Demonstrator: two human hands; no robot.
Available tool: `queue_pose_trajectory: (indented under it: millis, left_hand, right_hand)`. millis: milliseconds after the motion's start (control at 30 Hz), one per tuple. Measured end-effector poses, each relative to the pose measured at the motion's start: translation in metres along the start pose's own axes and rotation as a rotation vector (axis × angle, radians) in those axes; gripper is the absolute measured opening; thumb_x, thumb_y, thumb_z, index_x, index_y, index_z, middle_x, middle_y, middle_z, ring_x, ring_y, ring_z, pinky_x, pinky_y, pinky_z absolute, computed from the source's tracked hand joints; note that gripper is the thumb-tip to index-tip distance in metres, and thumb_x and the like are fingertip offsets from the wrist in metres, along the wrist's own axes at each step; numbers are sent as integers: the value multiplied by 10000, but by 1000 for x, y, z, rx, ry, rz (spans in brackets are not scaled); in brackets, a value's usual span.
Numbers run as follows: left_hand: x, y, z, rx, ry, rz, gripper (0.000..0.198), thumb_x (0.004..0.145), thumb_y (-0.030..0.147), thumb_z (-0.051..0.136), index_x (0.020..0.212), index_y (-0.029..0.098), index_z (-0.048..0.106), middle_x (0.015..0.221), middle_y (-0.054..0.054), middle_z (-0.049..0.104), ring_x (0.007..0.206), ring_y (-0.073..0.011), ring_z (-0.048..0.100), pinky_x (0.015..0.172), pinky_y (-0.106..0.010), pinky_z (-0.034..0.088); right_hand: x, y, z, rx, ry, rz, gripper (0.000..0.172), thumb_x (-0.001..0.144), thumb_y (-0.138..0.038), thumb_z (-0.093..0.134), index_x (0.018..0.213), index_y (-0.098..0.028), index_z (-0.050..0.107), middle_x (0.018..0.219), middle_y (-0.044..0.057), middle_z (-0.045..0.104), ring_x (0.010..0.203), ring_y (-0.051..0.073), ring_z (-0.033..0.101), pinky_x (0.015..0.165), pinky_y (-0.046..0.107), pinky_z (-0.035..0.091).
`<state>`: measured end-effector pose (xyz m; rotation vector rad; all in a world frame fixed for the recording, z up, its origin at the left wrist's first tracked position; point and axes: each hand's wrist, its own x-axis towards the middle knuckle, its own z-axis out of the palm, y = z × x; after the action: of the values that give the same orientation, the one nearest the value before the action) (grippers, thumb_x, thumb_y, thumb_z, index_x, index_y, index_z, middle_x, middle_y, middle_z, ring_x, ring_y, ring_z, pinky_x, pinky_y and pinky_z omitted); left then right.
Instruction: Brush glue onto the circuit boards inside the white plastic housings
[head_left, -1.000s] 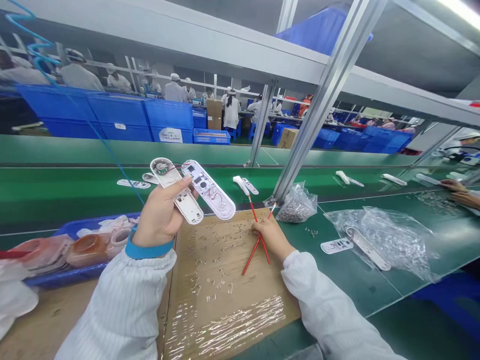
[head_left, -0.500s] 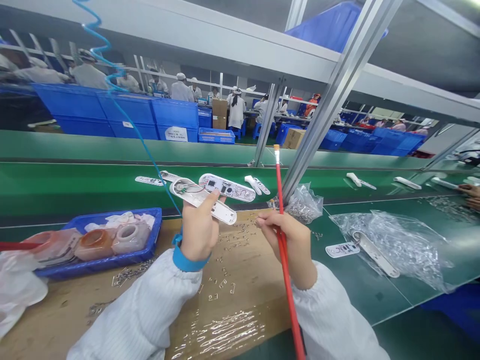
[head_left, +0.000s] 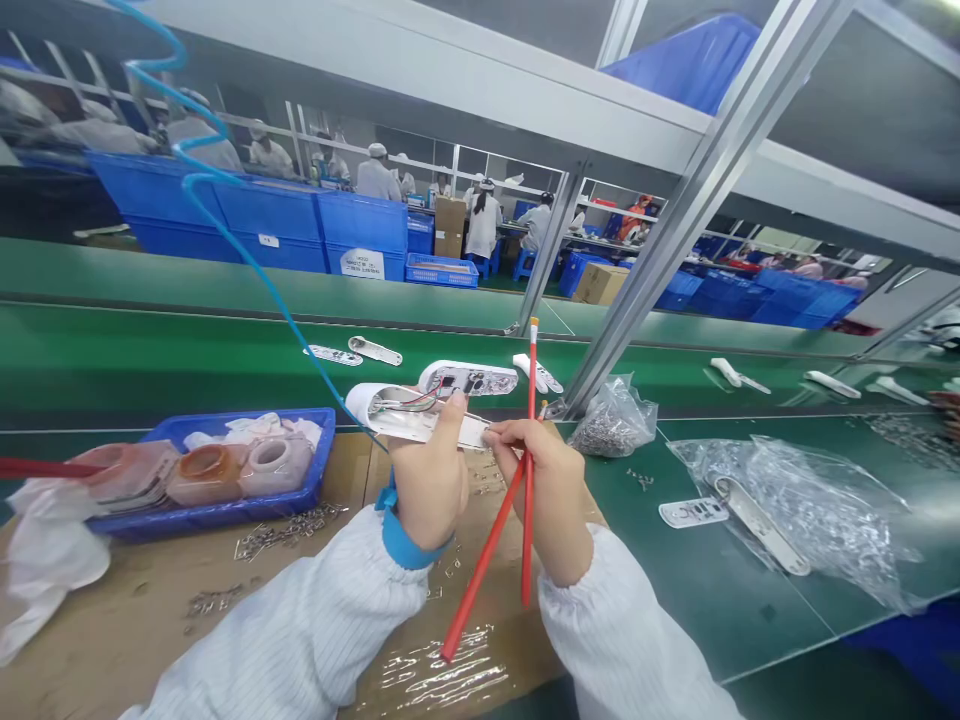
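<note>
My left hand (head_left: 431, 485), with a blue wrist strap, holds a white plastic shell (head_left: 409, 425) and a white piece with a circuit board (head_left: 472, 380); thin wires join the two. My right hand (head_left: 544, 485) is closed around two red-handled brushes (head_left: 528, 520), which cross each other and stand bristles up. Its thumb and forefinger pinch at the right end of the shell; whatever lies between those fingertips is too small to make out. Small metal pieces (head_left: 491, 478) are scattered on the brown cardboard (head_left: 405, 640) below my hands.
A blue tray (head_left: 225, 515) with two jars stands at left. Bags of metal parts (head_left: 615, 420) and clear plastic (head_left: 817, 520) lie at right. A metal post (head_left: 675, 220) rises beyond my right hand. More shells (head_left: 375, 350) lie on the green belt (head_left: 187, 370). People work in the background.
My right hand has come left, its fingertips now at the shell's end. The shell has turned, and the two brushes have spread into a cross. The view has shifted slightly.
</note>
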<state>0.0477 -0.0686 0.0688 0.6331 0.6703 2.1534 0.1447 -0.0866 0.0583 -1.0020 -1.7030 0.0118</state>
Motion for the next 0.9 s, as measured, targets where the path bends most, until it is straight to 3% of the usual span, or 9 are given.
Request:
queue_pose_trajectory:
  millis: [167,300,367,500,633,800,900]
  left_hand:
    - [-2,3,2,-68,26,-60,281,699,199,768,909,205,581,941,-10,651,875,-167,640,841,-339,525]
    - [4,12,4,-81,66,-167,256,715,228,747,928,181,613,990,-42,662,890,-188,643,839,-360,522]
    - [10,14,3,-82,67,-214,265,712,234,746,937,176,616,982,-43,662,882,-180,637,835,-353,517]
    - [21,12,1,-107,0,-286,345,675,206,767,974,186,595,1005,-35,657,872,-166,630,816,-336,508]
    - [26,11,-3,-2,-159,-308,425,633,167,789,998,189,572,1033,-51,667,923,-196,641,823,-352,511]
    - [21,19,-7,431,-346,-238,414,654,279,791,1011,198,600,1017,-88,689,933,-272,653,806,-428,519]
    - [15,25,-10,650,-419,-143,394,659,324,786,1002,203,634,978,-97,700,895,-285,658,763,-418,524]
  right_hand:
    - [-8,-5,10,-128,50,-73,121,869,-91,557,859,-196,617,828,20,682,793,149,624,698,284,545]
    - [-18,-11,19,-214,93,-241,213,895,-124,541,1099,-151,594,833,72,662,852,191,592,714,333,557]
    - [-21,-12,17,-216,48,-275,282,904,-137,530,1184,-139,560,836,78,659,865,202,581,714,342,559]
    - [-14,-4,-13,-55,-29,-229,264,954,-190,428,1176,-193,571,1008,89,644,945,190,596,764,332,548]
    - [4,2,-60,-36,184,-235,398,967,-482,364,1008,-211,652,905,76,644,892,211,610,791,395,509]
    - [11,-10,-99,218,407,-266,327,954,-348,452,730,-197,638,647,28,604,599,185,608,533,356,487]
    - [8,-14,-111,223,367,-230,366,977,-386,352,769,-235,613,566,23,552,541,179,596,463,327,458]
